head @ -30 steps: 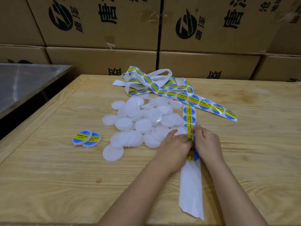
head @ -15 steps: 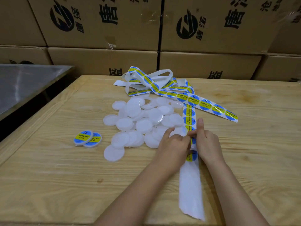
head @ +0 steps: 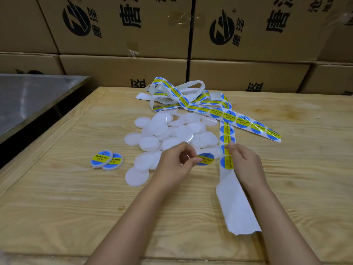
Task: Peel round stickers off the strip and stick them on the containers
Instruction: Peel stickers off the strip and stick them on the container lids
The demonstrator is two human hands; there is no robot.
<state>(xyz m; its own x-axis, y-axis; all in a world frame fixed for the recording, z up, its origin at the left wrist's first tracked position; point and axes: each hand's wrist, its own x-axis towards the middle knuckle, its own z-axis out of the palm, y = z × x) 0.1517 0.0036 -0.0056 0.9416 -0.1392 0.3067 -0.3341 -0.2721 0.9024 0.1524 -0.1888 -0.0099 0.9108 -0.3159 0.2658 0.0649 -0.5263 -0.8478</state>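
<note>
My left hand (head: 174, 162) pinches a round blue-and-yellow sticker (head: 206, 159), lifted off the strip and held just left of it. My right hand (head: 243, 161) pinches the white sticker strip (head: 227, 131) by its right edge, pressing it to the table. Below my hands the strip's backing (head: 236, 207) is bare white. A heap of plain white round containers (head: 172, 134) lies behind my left hand. Two containers (head: 107, 159) with stickers on them sit apart at the left.
The rest of the strip lies tangled in loops (head: 183, 96) at the back of the wooden table (head: 76, 207). Stacked cardboard boxes (head: 124, 25) wall off the far side. A steel table (head: 28, 98) stands to the left across a gap.
My left hand has peeled one sticker free and drawn it leftward away from the strip. My right hand keeps holding the strip in the same place.
</note>
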